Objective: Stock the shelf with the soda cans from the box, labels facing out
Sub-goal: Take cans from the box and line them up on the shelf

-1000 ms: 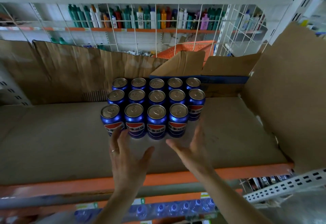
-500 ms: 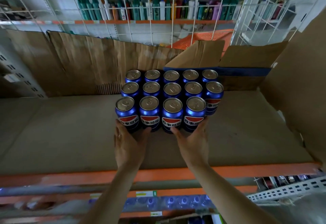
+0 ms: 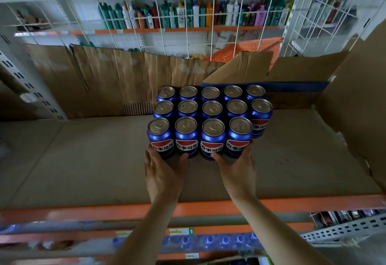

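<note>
With the block of soda cans (image 3: 211,118) standing mid-shelf (image 3: 83,160), the left hand (image 3: 161,173) and right hand (image 3: 238,170) lay spread, fingers flat against the front row's bases, so an even, low push seemed best to avoid tipping them or turning the labels.

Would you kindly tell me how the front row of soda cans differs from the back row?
The front row of soda cans has four cans, the back row five. Front labels show, facing out; the back row shows mostly lids. Both hands, left hand and right hand, touch only the front row. Both rows are blue and upright.
</note>
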